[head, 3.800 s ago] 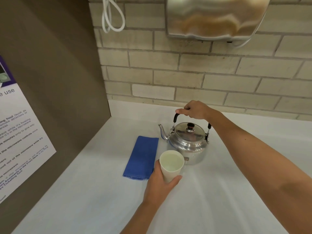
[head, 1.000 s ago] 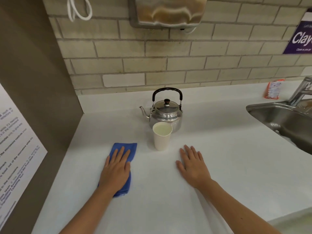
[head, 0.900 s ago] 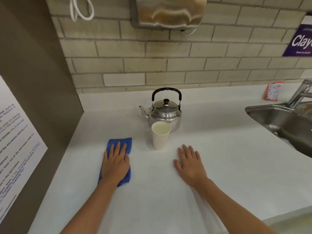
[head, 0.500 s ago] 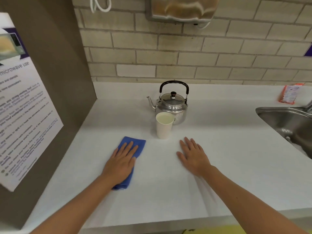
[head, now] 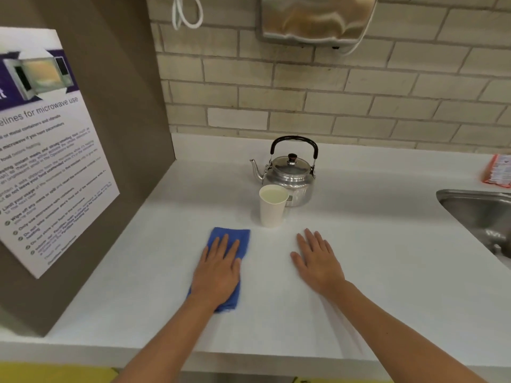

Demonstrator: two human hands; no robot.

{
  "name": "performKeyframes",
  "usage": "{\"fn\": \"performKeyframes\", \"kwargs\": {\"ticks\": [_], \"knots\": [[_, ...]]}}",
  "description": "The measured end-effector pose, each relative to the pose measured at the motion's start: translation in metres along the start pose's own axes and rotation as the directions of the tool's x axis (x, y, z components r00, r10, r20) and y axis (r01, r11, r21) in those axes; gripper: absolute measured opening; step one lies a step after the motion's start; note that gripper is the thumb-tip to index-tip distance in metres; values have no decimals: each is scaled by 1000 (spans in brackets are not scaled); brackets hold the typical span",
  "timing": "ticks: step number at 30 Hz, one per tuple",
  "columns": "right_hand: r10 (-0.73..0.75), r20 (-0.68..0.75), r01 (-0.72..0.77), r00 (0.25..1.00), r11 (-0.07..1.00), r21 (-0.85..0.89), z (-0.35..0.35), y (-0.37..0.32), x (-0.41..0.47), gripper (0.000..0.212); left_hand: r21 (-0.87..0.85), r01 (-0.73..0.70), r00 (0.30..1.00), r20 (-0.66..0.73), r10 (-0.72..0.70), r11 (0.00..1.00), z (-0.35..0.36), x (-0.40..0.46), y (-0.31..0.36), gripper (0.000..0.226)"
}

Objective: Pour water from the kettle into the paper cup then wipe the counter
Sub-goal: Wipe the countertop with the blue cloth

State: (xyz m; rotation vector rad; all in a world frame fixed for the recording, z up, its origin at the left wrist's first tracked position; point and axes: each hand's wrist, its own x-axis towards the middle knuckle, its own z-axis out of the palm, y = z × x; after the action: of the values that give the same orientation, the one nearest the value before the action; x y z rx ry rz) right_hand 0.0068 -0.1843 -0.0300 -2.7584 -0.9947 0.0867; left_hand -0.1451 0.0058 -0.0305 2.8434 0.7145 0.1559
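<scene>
A steel kettle (head: 290, 172) with a black handle stands upright at the back of the white counter (head: 387, 244), spout pointing left. Just in front of it, the white paper cup (head: 272, 205) stands upright with water in it. The blue cloth (head: 232, 234) lies near and left of the cup. My left hand (head: 218, 272) presses flat on the cloth, fingers spread, and covers most of it. My right hand (head: 316, 262) rests flat on the bare counter to the right of the cloth, holding nothing.
A brown panel with a microwave-use poster (head: 49, 150) walls off the left side. A steel sink (head: 481, 217) is set into the counter at the right, and an orange packet (head: 497, 170) lies behind it. A metal dispenser (head: 315, 20) hangs on the brick wall.
My right hand has let go of the kettle and my left hand has let go of the cup. My left hand now presses on the cloth, which has slid slightly right, toward the cup.
</scene>
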Motion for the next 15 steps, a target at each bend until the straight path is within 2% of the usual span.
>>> {"fn": "performKeyframes", "kwargs": {"ticks": [2, 5, 7, 10, 12, 15], "knots": [[-1, 1, 1, 1000, 1000, 7, 1, 0, 0, 59, 3, 117, 993, -13, -117, 993, -8, 9, -11, 51], [-5, -14, 5, 1000, 1000, -11, 2, -1, 2, 59, 7, 206, 978, -32, -205, 979, -7, 20, 11, 52], [-9, -20, 9, 1000, 1000, -22, 2, -1, 2, 59, -7, 187, 982, -19, -187, 982, 1, 21, 41, 53], [-10, -2, 10, 1000, 1000, -14, 1, 1, 3, 59, -11, 62, 998, -3, -62, 998, 13, 7, 73, 54], [-17, 7, 17, 1000, 1000, -12, 2, 2, 2, 59, -31, 8, 1000, 12, -8, 999, 15, -3, 63, 53], [-23, 4, 23, 1000, 1000, 4, 2, 3, 1, 59, -59, 68, 998, -7, -69, 996, 4, -4, 21, 51]]}}
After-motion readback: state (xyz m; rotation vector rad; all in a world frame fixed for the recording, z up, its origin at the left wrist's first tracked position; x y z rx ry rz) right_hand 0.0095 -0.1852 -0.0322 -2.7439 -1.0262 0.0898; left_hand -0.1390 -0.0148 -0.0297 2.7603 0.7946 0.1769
